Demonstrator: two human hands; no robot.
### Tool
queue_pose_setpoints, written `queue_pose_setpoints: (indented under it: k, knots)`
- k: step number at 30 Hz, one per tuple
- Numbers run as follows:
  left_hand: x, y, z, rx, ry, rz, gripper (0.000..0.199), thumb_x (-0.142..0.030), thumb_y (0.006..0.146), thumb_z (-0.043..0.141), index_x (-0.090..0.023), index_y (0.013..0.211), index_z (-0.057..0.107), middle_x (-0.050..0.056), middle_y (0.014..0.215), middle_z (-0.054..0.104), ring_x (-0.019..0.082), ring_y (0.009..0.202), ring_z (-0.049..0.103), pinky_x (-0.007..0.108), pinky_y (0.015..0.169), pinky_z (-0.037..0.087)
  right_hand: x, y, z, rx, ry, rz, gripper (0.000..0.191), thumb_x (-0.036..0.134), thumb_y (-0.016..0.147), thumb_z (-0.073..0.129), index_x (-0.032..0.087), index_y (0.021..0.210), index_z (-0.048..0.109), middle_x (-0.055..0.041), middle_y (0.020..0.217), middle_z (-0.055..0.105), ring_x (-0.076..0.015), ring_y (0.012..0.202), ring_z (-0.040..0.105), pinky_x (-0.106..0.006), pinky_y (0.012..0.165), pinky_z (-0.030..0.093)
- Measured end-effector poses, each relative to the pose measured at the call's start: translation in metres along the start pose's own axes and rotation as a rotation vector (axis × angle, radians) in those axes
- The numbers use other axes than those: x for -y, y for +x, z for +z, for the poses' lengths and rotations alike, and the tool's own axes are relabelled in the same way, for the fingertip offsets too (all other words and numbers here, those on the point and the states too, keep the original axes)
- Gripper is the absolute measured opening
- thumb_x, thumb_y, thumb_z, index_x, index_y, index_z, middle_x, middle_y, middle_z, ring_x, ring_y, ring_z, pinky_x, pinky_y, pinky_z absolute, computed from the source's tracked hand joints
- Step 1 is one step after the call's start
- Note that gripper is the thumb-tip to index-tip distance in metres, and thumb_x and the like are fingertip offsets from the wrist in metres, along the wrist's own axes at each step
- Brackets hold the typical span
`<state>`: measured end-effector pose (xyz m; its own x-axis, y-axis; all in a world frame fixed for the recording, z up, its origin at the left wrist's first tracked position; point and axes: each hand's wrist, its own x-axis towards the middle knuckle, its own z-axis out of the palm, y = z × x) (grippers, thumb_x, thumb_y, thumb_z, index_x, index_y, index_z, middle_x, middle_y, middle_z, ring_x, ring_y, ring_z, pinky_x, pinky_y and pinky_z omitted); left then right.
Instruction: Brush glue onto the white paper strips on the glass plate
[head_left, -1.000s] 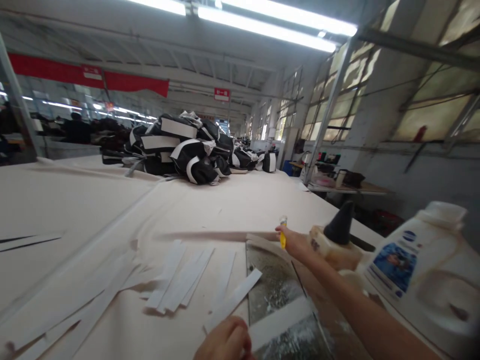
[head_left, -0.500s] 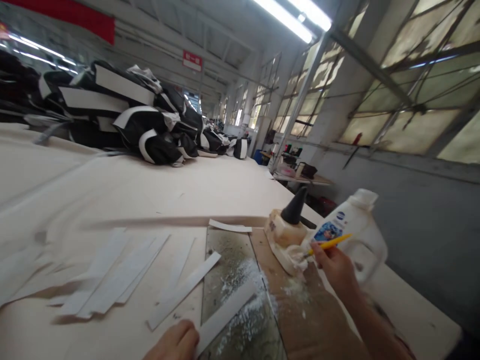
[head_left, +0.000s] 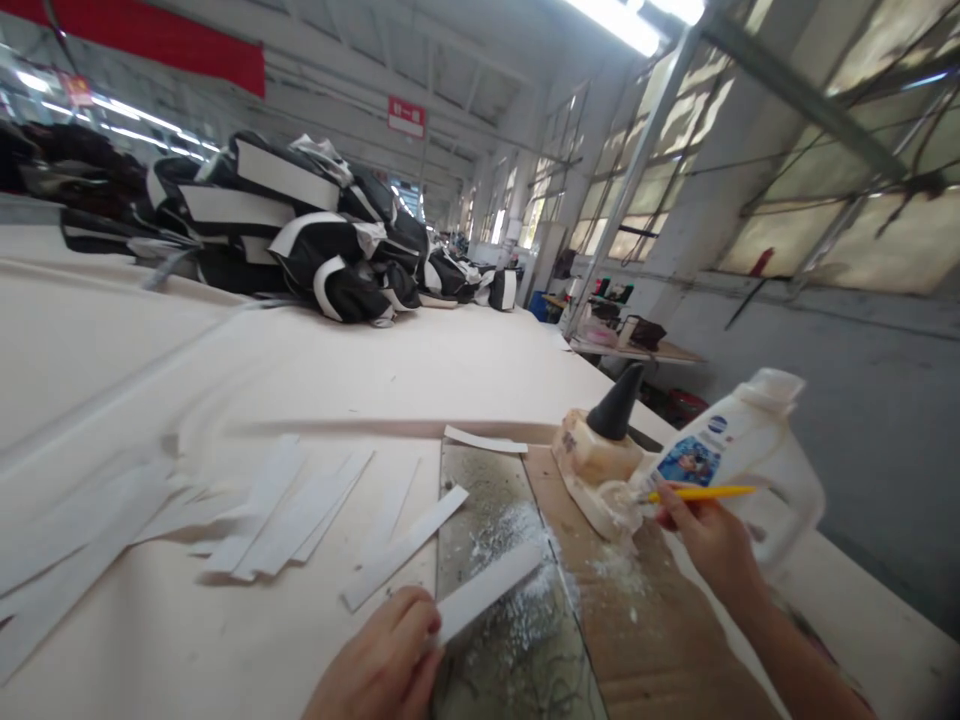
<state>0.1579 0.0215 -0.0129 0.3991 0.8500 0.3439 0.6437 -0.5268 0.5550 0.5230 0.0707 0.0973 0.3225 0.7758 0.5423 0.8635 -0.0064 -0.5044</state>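
Long cloth-covered table (head_left: 315, 370), big windows (head_left: 825, 220) right, ceiling strip lights (head_left: 637, 20).

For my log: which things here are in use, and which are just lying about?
In use: left hand on white strip; right hand with yellow brush; glue pot; glass plate.
Lying about: loose strips; white jug; black-and-white pile.

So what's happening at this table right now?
A person is working at a long cloth-covered table. Their left hand pins one end of a white strip on a smeared glass plate. Their right hand holds a yellow-handled brush with its tip at a glue pot. A white jug stands just behind, and more strips lie to the left.
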Motion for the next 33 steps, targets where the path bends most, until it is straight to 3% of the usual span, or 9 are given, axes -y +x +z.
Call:
queue_pose_setpoints:
  k: [3,7,13,16,22,26,28,30,33]
  knots:
    - [-0.007,0.002,-0.001,0.101,0.003,-0.031,0.02,-0.009,0.082,0.041,-0.018,0.088,0.058,0.006,0.098,0.059,0.016,0.092,0.057,0.023,0.083,0.046,-0.01,-0.003,-0.005,0.05,-0.102,-0.014,0.047,0.062,0.071,0.042,0.022,0.047,0.049,-0.0042,0.044,0.055,-0.0218,0.048,0.055,-0.03,0.049,0.04]
    - [-0.016,0.005,-0.003,0.227,0.029,-0.099,0.023,-0.006,0.083,0.041,-0.017,0.089,0.06,0.007,0.101,0.057,0.017,0.093,0.056,0.026,0.084,0.046,0.006,-0.022,0.008,0.026,0.03,0.015,0.045,0.06,0.074,0.043,0.02,0.057,0.054,-0.0007,0.042,0.048,-0.0189,0.045,0.05,-0.028,0.046,0.037]
    - [-0.02,0.004,-0.007,0.267,0.035,-0.13,0.023,-0.008,0.085,0.039,-0.018,0.089,0.06,0.006,0.101,0.056,0.016,0.093,0.055,0.026,0.085,0.045,0.09,-0.085,0.062,0.543,0.493,-0.204,0.025,0.041,0.08,0.05,0.017,0.083,0.058,-0.0005,0.064,0.056,-0.0155,0.059,0.054,-0.025,0.055,0.043]
    - [-0.019,0.004,-0.009,0.265,0.041,-0.125,0.024,-0.008,0.086,0.038,-0.018,0.088,0.06,0.006,0.1,0.056,0.016,0.094,0.054,0.025,0.085,0.044,0.098,-0.093,0.082,0.679,0.463,-0.31,0.015,0.03,0.08,0.049,0.018,0.083,0.058,-0.0022,0.075,0.059,-0.0163,0.07,0.056,-0.025,0.064,0.045]
    - [-0.019,0.006,-0.007,0.275,0.02,-0.138,0.024,-0.007,0.085,0.038,-0.016,0.089,0.059,0.006,0.102,0.056,0.015,0.095,0.054,0.024,0.086,0.044,0.052,-0.038,0.074,0.44,0.206,-0.269,0.023,0.036,0.073,0.045,0.017,0.07,0.056,-0.0019,0.061,0.058,-0.0187,0.058,0.056,-0.029,0.057,0.043]
    - [-0.017,0.004,-0.004,0.257,0.016,-0.127,0.024,-0.008,0.085,0.038,-0.017,0.087,0.059,0.006,0.1,0.057,0.015,0.094,0.055,0.024,0.085,0.044,0.071,-0.039,0.053,0.266,0.154,-0.267,0.025,0.039,0.074,0.046,0.018,0.073,0.058,-0.0021,0.061,0.059,-0.0198,0.057,0.057,-0.029,0.055,0.043]
    - [-0.015,0.003,-0.003,0.239,0.015,-0.109,0.023,-0.009,0.085,0.038,-0.018,0.085,0.059,0.005,0.098,0.058,0.015,0.092,0.055,0.024,0.084,0.044,0.088,-0.057,0.054,0.306,0.28,-0.309,0.022,0.036,0.078,0.046,0.018,0.077,0.059,-0.0023,0.067,0.061,-0.0184,0.062,0.058,-0.026,0.057,0.044]
    - [-0.013,0.002,-0.003,0.214,0.012,-0.091,0.024,-0.011,0.086,0.036,-0.019,0.083,0.059,0.005,0.097,0.058,0.015,0.09,0.055,0.024,0.082,0.045,0.097,-0.073,0.064,0.474,0.376,-0.359,0.019,0.033,0.08,0.047,0.018,0.082,0.059,-0.0021,0.072,0.061,-0.0171,0.066,0.058,-0.025,0.059,0.045]
    - [-0.012,0.002,-0.002,0.199,0.016,-0.075,0.025,-0.01,0.086,0.036,-0.019,0.083,0.059,0.005,0.096,0.058,0.015,0.089,0.056,0.025,0.081,0.046,0.084,-0.069,0.081,0.633,0.361,-0.356,0.016,0.029,0.08,0.047,0.018,0.081,0.059,-0.0015,0.071,0.06,-0.017,0.066,0.058,-0.026,0.061,0.045]
